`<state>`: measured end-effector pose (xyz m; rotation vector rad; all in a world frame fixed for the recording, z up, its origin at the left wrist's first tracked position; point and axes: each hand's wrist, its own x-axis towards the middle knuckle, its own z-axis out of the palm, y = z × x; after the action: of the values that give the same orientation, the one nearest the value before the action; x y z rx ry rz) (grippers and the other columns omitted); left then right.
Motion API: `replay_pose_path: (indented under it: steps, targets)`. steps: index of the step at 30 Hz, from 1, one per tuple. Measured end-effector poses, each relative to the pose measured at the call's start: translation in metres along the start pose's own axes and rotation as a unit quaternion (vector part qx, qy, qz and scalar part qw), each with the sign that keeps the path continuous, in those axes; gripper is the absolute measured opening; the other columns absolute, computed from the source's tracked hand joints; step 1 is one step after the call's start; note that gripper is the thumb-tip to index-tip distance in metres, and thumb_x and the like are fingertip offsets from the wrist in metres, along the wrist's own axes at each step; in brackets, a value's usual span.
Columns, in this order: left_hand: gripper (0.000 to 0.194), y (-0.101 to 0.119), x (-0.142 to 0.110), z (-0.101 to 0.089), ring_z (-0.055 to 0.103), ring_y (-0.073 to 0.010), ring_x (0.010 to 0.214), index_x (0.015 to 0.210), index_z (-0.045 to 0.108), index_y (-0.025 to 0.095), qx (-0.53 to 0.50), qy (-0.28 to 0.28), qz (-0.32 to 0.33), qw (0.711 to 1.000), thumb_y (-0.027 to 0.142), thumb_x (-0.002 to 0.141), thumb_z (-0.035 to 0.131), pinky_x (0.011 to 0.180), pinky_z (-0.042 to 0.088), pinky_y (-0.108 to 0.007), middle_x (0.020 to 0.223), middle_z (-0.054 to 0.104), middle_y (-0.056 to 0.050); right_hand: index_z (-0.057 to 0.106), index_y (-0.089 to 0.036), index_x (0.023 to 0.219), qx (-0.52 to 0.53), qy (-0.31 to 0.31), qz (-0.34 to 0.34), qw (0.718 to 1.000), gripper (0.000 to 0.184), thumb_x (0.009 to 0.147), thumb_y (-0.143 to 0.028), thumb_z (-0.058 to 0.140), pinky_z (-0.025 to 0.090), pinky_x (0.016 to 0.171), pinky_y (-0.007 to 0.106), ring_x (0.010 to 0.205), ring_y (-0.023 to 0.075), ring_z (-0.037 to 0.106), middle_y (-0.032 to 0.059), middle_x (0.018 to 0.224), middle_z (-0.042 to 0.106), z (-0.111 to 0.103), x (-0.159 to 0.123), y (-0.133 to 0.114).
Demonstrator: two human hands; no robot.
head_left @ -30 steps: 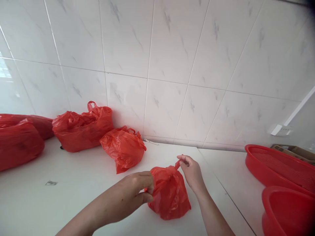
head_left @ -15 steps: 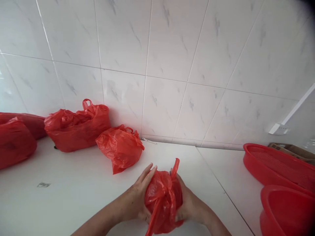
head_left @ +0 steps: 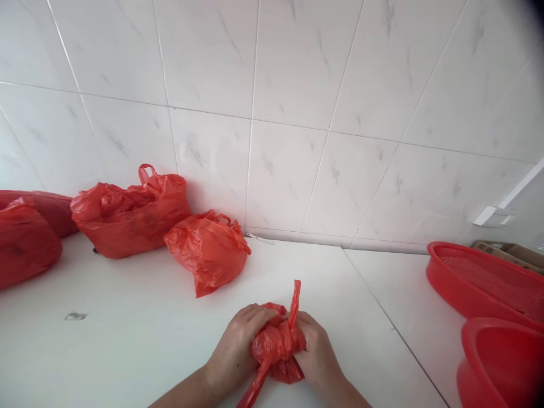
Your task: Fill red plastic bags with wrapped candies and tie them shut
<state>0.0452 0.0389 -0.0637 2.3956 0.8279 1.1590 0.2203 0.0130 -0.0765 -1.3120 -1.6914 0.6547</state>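
A small red plastic bag (head_left: 276, 345) lies on the white counter (head_left: 127, 340) in front of me, squeezed between both hands. My left hand (head_left: 236, 354) is wrapped round its left side, fingers curled over the top. My right hand (head_left: 314, 354) grips its right side. One bag handle sticks straight up between the hands, another trails down toward me.
A filled red bag (head_left: 208, 249) sits behind, a bigger red bag (head_left: 131, 212) stands by the tiled wall (head_left: 297, 113), and more red bags (head_left: 25, 238) lie at far left. Two red plastic baskets (head_left: 484, 283) stand at the right edge.
Both hands went from pulling the bag's handles apart to closing round the bag and pressing it down into a smaller bundle, slightly nearer to me.
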Motion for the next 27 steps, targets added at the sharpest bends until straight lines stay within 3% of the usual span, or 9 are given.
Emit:
replay_pose_path:
  steps: [2, 4, 8, 11, 14, 17, 21, 25, 27]
  targets:
    - [0.062, 0.000, -0.004, -0.001, 0.056, -0.0287, 0.109, 0.131, 0.042, 0.026, 0.054, -0.006, 0.029, 0.998, 0.026, 0.075, 0.068, 0.098, 0.041, -0.049, 0.119, 0.060, -0.012, 0.069, -0.020, 0.090, -0.011, -0.003, -0.001, 1.000, 0.026, 0.074, -0.010, 0.052, 0.052, 0.074, 0.032, 0.085, 0.0220, 0.064, 0.0062, 0.092, 0.067, -0.001, -0.001, -0.002]
    - [0.072, 0.001, -0.008, -0.004, 0.047, -0.0321, 0.121, 0.137, 0.032, 0.029, 0.096, -0.018, 0.084, 0.992, 0.031, 0.075, 0.069, 0.105, 0.030, -0.056, 0.130, 0.051, -0.015, 0.069, -0.022, 0.094, 0.003, -0.017, -0.008, 1.000, 0.028, 0.074, -0.011, 0.052, 0.051, 0.079, 0.034, 0.090, 0.0230, 0.064, 0.0066, 0.097, 0.067, -0.005, -0.002, -0.005]
    - [0.059, 0.007, -0.013, -0.009, 0.046, -0.0304, 0.122, 0.133, 0.035, 0.032, 0.118, -0.060, 0.159, 0.978, 0.037, 0.082, 0.063, 0.102, 0.036, -0.050, 0.136, 0.044, -0.014, 0.057, -0.025, 0.122, 0.158, -0.132, -0.010, 0.979, 0.050, 0.072, -0.016, 0.057, 0.041, 0.100, 0.040, 0.116, 0.0252, 0.052, 0.0064, 0.126, 0.057, -0.017, -0.004, -0.018]
    - [0.049, 0.016, -0.014, -0.013, 0.047, -0.0290, 0.122, 0.133, 0.038, 0.031, 0.130, -0.096, 0.185, 0.969, 0.035, 0.087, 0.055, 0.101, 0.039, -0.046, 0.136, 0.045, -0.014, 0.053, -0.023, 0.126, 0.317, -0.192, 0.040, 0.928, 0.050, 0.081, -0.045, 0.055, 0.039, 0.101, 0.040, 0.119, 0.0259, 0.051, 0.0084, 0.128, 0.055, -0.026, -0.002, -0.028]
    - [0.043, 0.024, -0.015, -0.015, 0.046, -0.0285, 0.123, 0.129, 0.044, 0.030, 0.128, -0.120, 0.197, 0.965, 0.037, 0.088, 0.052, 0.103, 0.036, -0.047, 0.134, 0.048, -0.014, 0.062, -0.022, 0.112, 0.351, -0.173, 0.060, 0.918, 0.049, 0.081, -0.058, 0.053, 0.042, 0.096, 0.039, 0.111, 0.0261, 0.055, 0.0098, 0.120, 0.060, -0.027, -0.001, -0.033]
    - [0.036, 0.025, -0.016, -0.018, 0.043, -0.0297, 0.127, 0.123, 0.052, 0.027, 0.129, -0.127, 0.195, 0.964, 0.033, 0.087, 0.051, 0.106, 0.033, -0.050, 0.135, 0.049, -0.014, 0.067, -0.020, 0.095, 0.339, -0.137, 0.074, 0.928, 0.029, 0.082, -0.045, 0.061, 0.043, 0.093, 0.038, 0.100, 0.0233, 0.059, 0.0082, 0.107, 0.065, -0.023, -0.001, -0.030]
    - [0.033, 0.020, -0.020, -0.017, 0.035, -0.0320, 0.132, 0.118, 0.056, 0.026, 0.152, -0.095, 0.209, 0.961, 0.035, 0.086, 0.053, 0.109, 0.025, -0.054, 0.137, 0.050, -0.012, 0.065, -0.020, 0.089, 0.350, -0.102, 0.096, 0.926, 0.021, 0.084, -0.039, 0.060, 0.045, 0.088, 0.036, 0.089, 0.0201, 0.060, 0.0048, 0.093, 0.067, -0.016, 0.000, -0.018]
    - [0.018, 0.021, -0.025, -0.012, 0.042, -0.0247, 0.129, 0.103, 0.061, 0.026, 0.164, -0.087, 0.233, 0.955, 0.034, 0.090, 0.052, 0.115, 0.016, -0.047, 0.124, 0.062, -0.004, 0.059, -0.019, 0.069, 0.186, -0.018, 0.120, 0.975, 0.027, 0.078, -0.044, 0.064, 0.045, 0.064, 0.027, 0.066, 0.0159, 0.054, -0.0007, 0.068, 0.059, -0.010, 0.005, -0.004]
    - [0.016, 0.024, -0.026, -0.010, 0.044, -0.0216, 0.127, 0.095, 0.062, 0.025, 0.159, -0.079, 0.234, 0.956, 0.035, 0.091, 0.050, 0.116, 0.016, -0.043, 0.120, 0.065, -0.001, 0.056, -0.020, 0.066, 0.129, 0.016, 0.145, 0.981, 0.029, 0.077, -0.046, 0.063, 0.043, 0.058, 0.025, 0.061, 0.0154, 0.052, -0.0019, 0.064, 0.057, -0.009, 0.006, 0.000]
